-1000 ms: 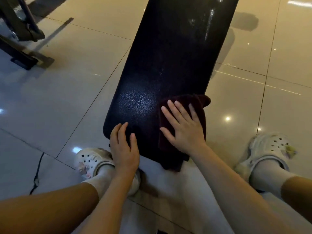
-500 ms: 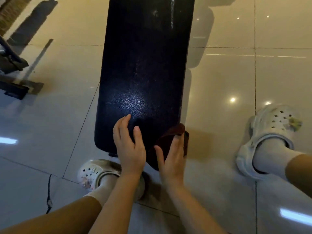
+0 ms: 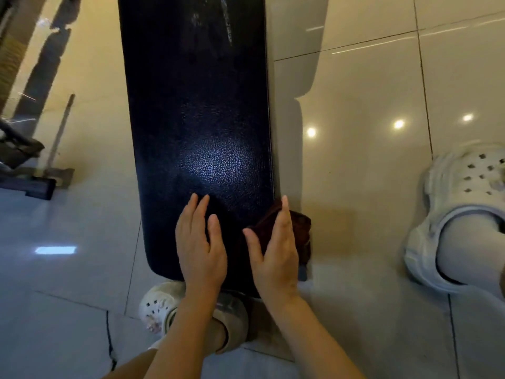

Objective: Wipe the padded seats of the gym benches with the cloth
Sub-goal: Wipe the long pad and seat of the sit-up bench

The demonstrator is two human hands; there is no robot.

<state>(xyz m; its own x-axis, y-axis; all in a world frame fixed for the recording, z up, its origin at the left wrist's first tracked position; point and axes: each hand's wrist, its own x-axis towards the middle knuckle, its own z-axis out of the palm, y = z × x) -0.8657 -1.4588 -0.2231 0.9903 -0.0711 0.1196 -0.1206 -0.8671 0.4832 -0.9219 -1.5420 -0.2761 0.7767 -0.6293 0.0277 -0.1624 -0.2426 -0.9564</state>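
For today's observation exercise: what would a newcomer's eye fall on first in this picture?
First, the long black padded bench seat running up the middle, a glossy patch shining on it. At its near end the left hand rests flat on the padding, while the right hand presses a dark red cloth against the seat's right edge. White clogs stand out on the shiny tiles.

A: Left hand (image 3: 200, 246) flat on black padded seat (image 3: 199, 119), near end.
B: Right hand (image 3: 274, 251), fingers straight, presses dark red cloth (image 3: 296, 231) at seat's right edge; cloth probably overhangs it. White clogs on tile.
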